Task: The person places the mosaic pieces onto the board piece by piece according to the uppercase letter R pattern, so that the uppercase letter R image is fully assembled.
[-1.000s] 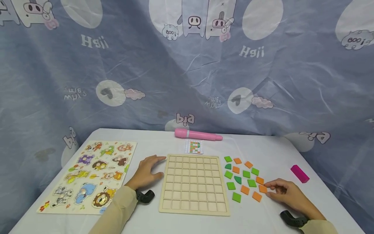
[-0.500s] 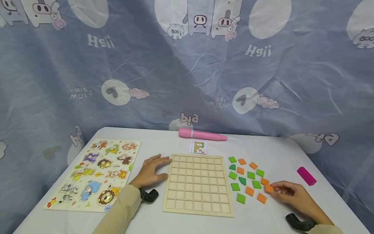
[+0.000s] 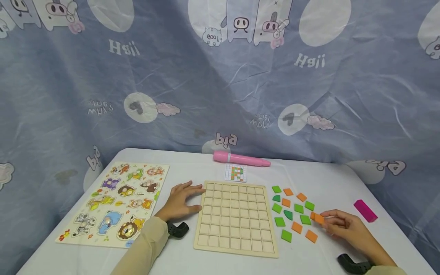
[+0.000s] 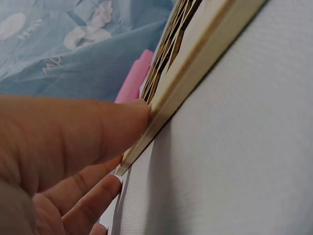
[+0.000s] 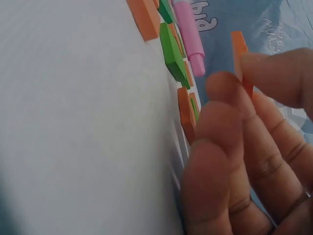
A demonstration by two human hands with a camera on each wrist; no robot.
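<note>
My right hand pinches an orange square tile between thumb and fingers. In the right wrist view that tile stands on edge in the grip, lifted off the white tabletop. My left hand lies at the left side of a wooden grid board, its fingers spread and relaxed. The thumb touches the board's edge in the left wrist view. Loose green tiles, orange tiles and dark green quarter-round pieces lie between the board and my right hand.
Behind the board sits a small pattern card with a coloured R, and a thick pink pen beyond it. An animal puzzle board lies at the left. A magenta block is at the right. A printed cloth hangs behind the table.
My right hand has taken hold of an orange tile and raised it from the table. The left hand stays at the board's edge. The head view has shifted slightly.
</note>
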